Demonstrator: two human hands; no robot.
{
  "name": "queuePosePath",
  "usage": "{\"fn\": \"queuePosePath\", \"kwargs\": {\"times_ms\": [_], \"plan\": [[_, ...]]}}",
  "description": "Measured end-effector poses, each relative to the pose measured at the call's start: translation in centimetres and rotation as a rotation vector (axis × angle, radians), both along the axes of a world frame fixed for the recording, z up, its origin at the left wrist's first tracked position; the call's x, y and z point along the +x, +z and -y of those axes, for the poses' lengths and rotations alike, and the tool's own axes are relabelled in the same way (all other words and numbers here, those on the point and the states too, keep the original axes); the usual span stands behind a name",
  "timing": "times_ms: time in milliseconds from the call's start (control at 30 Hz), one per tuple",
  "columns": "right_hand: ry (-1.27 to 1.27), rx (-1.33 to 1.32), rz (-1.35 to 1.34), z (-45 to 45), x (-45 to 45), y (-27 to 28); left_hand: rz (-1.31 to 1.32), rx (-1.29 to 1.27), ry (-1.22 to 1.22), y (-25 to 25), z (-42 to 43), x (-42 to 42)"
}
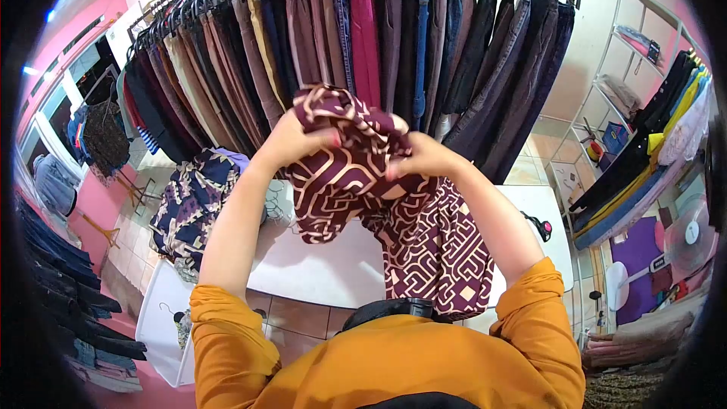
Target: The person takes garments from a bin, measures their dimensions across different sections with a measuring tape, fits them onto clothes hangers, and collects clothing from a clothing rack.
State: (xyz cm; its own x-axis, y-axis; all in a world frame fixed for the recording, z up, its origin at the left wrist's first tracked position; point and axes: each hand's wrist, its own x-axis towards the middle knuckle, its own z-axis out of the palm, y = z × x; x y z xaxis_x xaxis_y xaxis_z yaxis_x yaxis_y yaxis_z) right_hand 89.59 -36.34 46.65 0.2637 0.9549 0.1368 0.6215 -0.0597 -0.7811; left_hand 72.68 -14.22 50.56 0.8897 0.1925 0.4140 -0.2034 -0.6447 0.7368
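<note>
Both of my hands grip a maroon garment with a cream maze-like pattern (439, 246), bunched at its upper end. My left hand (291, 140) holds the gathered cloth on the left side, thumb over the fabric. On the right side my right hand (424, 157) pinches the same cloth, slightly blurred. One length of the garment hangs down over the white table (318, 265) toward my body. Folds hide most of my fingertips, and the garment's exact kind is unclear.
Beyond the table, a rack holds many hanging trousers (363, 38). A navy floral cloth pile (189, 208) lies at the left, near wire hangers (279, 204). A black item with a pink spot (539, 226) sits on the table's right. A fan (685, 238) and metal shelf (598, 91) stand farther right.
</note>
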Motion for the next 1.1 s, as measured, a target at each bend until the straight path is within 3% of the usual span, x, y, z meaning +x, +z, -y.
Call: {"fn": "queuePosePath", "kwargs": {"times_ms": [33,67,100,167,200,267,300,367,400,433,500,533,567,633,700,733,767,833,900,967,1033,1067,1100], "plan": [[0.021,-0.195,0.352,0.1,-0.2,0.6,-0.054,0.237,-0.033,1.3,1.1,-0.9],[-0.010,-0.280,0.491,-0.8,0.6,-1.0,-0.534,0.675,0.236,3.2,2.3,-1.1],[-0.070,-0.412,0.512,-0.6,-0.5,0.4,-0.566,0.826,0.237,2.5,2.0,-0.6],[-0.162,-0.249,0.654,-1.1,1.9,-2.2,-0.293,0.975,0.222,-1.1,-1.3,0.0],[-0.181,-0.210,0.500,-0.8,2.2,-2.1,-0.288,0.978,0.219,-0.9,-1.1,-0.2],[-0.146,-0.156,0.062,-0.1,2.9,-2.0,-0.037,0.334,0.087,-0.4,-0.6,-0.8],[-0.148,-0.156,0.064,0.0,2.7,-2.5,-0.119,0.048,-0.036,-1.7,-2.1,-0.4],[-0.082,0.205,-0.422,-0.2,1.7,-4.0,-0.145,-0.329,0.018,-3.0,-1.5,0.3],[-0.106,0.163,-0.427,0.2,0.5,-2.7,-0.095,-0.502,-0.042,-2.6,0.1,0.3],[-0.043,0.205,-0.520,0.3,0.2,-2.8,-0.163,-0.518,-0.027,-2.3,0.4,0.2],[0.068,0.087,-0.395,1.3,-0.1,-2.4,-0.124,-0.042,-0.227,-1.7,1.2,-0.5],[0.127,0.048,-0.301,2.0,-0.8,-2.0,-0.267,0.270,-0.187,-0.7,1.8,-1.2],[0.074,-0.136,0.153,2.8,-1.3,-1.2,-0.427,0.578,-0.058,-0.4,3.1,-1.1],[0.032,-0.450,0.461,3.9,-2.6,-1.8,-0.703,0.844,0.035,-1.8,4.5,-0.4],[0.103,-0.288,0.382,7.1,-2.5,-3.0,-0.336,0.531,-0.143,-2.5,6.1,-1.8],[0.104,-0.283,0.315,9.1,-2.0,-3.2,-0.124,0.382,-0.378,-4.9,5.3,-1.1],[0.002,-0.463,0.108,11.1,-3.3,0.0,-0.391,0.121,-0.471,-3.4,6.8,-1.6],[-0.016,-0.257,-0.501,15.2,-1.5,-4.0,-0.455,-0.187,-0.564,-7.9,7.7,-0.2],[-0.021,-0.050,-0.563,17.5,-2.0,-4.9,-0.596,-0.456,-0.505,-11.5,10.7,1.6],[-0.226,-0.119,-0.825,19.5,-1.1,-6.3,-0.730,-0.575,-0.614,-15.4,12.6,3.9],[-0.132,-0.208,-1.010,21.3,0.2,-5.4,-0.620,-0.508,-0.989,-12.7,14.8,4.3],[-0.019,-0.173,-0.929,22.0,0.8,-4.8,-0.933,-0.220,-0.994,-13.6,14.9,5.8],[-0.018,-0.285,-0.898,21.7,1.3,-3.5,-0.941,-0.228,-0.971,-14.3,15.5,6.4]]}}
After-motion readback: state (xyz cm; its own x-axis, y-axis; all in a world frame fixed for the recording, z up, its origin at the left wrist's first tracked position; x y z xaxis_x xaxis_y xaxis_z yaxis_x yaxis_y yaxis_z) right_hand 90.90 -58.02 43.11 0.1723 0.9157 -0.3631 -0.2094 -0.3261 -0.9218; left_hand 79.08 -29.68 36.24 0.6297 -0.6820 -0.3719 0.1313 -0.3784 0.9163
